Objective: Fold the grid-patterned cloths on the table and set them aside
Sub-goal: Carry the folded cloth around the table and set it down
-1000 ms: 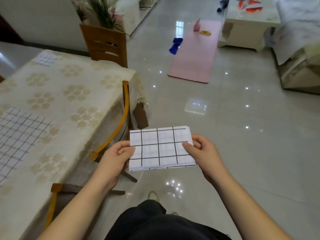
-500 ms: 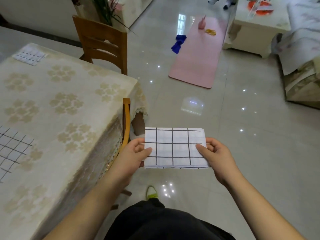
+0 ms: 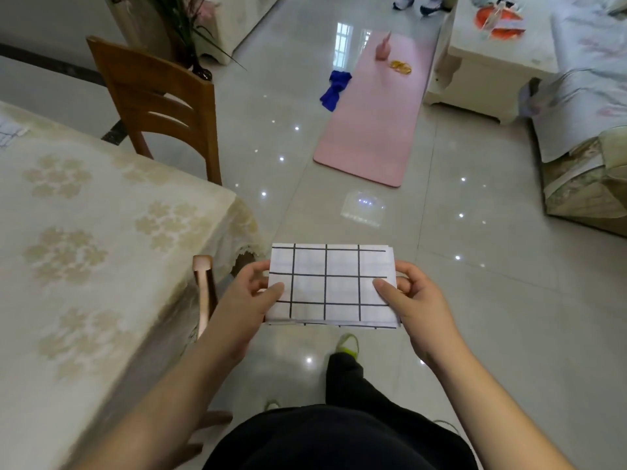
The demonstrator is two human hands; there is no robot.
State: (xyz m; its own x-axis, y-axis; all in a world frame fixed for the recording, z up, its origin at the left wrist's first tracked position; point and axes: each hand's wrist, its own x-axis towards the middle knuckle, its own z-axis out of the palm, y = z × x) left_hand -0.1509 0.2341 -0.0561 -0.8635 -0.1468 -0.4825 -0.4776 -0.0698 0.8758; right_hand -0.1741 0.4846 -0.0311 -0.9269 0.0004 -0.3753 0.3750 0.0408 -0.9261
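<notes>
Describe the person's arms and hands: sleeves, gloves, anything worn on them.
Both forearms are bare up to where they leave the picture; no sleeve shows. The left hand and right hand wear no gloves, and no ring, watch or bracelet is visible on the fingers or wrists. The nails look short and unpainted. Lower down, dark clothing covers the body.

White black-grid cloth (image 3: 330,284), folded rectangle, held level above floor
</notes>
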